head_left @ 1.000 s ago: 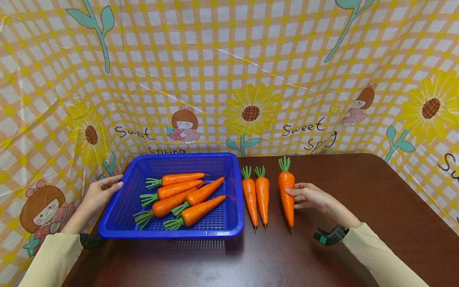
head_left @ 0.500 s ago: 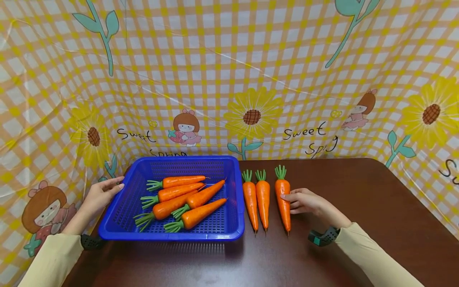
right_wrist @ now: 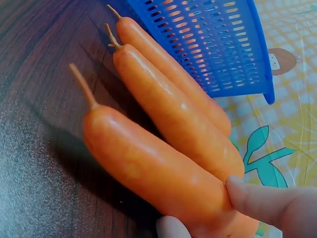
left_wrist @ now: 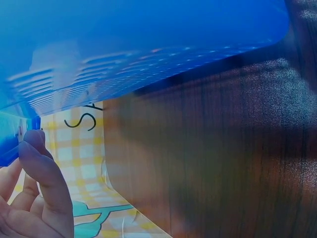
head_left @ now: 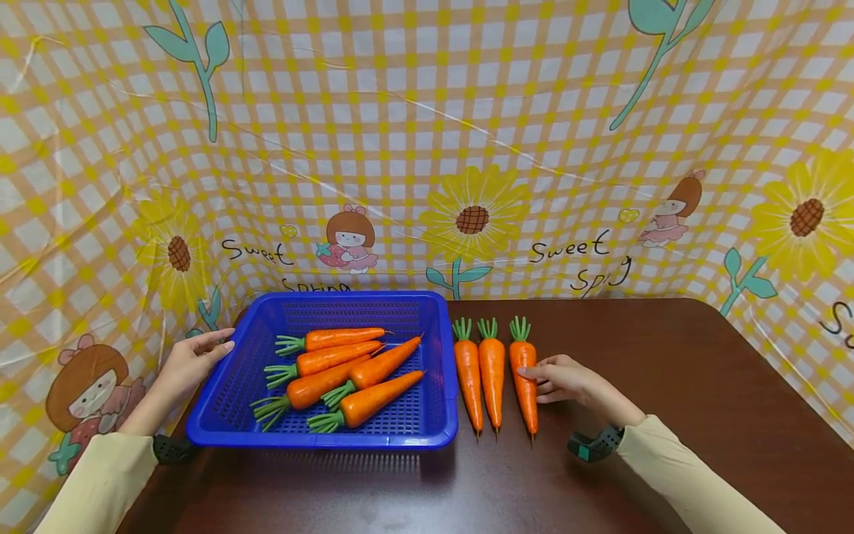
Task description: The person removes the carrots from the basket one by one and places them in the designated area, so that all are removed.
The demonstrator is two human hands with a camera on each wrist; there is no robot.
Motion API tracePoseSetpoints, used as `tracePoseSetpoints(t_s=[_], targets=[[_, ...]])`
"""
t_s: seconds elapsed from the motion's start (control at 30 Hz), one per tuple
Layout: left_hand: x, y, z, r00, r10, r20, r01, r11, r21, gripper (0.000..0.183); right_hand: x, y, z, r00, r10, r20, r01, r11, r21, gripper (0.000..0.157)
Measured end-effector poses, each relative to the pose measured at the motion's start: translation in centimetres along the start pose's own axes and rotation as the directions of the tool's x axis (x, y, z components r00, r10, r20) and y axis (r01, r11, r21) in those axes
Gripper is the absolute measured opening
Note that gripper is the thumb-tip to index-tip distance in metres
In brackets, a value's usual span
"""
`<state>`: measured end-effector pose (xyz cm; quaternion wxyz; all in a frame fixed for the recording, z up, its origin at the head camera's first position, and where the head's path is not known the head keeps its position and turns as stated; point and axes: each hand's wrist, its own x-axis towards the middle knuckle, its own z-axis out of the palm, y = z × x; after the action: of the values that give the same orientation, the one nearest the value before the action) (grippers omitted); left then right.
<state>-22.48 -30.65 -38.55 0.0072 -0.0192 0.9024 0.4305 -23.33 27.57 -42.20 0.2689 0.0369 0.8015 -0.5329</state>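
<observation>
My right hand (head_left: 567, 378) pinches an orange carrot (head_left: 525, 386) with a green stub top, thumb on its upper side and fingers along its right flank. The carrot stands lengthwise on the table, root tip toward me. Just left of it lie two more carrots (head_left: 492, 382), parallel and close together beside the basket. At the far left, my left hand (head_left: 190, 363) holds the rim of a blue plastic basket (head_left: 320, 441) between thumb and fingers; the left wrist view shows this grip (left_wrist: 37, 173) at the rim. Several carrots (head_left: 373, 399) lie inside the basket, green tops pointing left.
The dark brown wooden table (head_left: 640, 356) reaches to a checked cloth (head_left: 387, 163) with sunflower prints, which hangs behind and at both sides. In the right wrist view, the basket's slotted wall (right_wrist: 208, 44) rises beyond the carrots.
My right hand has brought its carrot leftward and a little nearer to me, closer to the two carrots by the basket. My left hand stays at the basket rim.
</observation>
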Motion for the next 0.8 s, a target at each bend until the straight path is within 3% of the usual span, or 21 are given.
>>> tracePoseSetpoints(t_s=[0.23, 0.8], targets=[[-0.16, 0.20, -0.07, 1.000, -0.007, 0.007, 0.007, 1.000, -0.010, 0.058, -0.06, 0.17, 0.39, 0.999, 0.016, -0.043, -0.016, 1.000, -0.006, 0.056], [0.04, 0.03, 0.10, 1.000, -0.003, -0.011, 0.003, 1.000, -0.007, 0.059, -0.26, 0.36, 0.39, 0.999, 0.021, -0.050, -0.020, 1.000, 0.004, 0.069]])
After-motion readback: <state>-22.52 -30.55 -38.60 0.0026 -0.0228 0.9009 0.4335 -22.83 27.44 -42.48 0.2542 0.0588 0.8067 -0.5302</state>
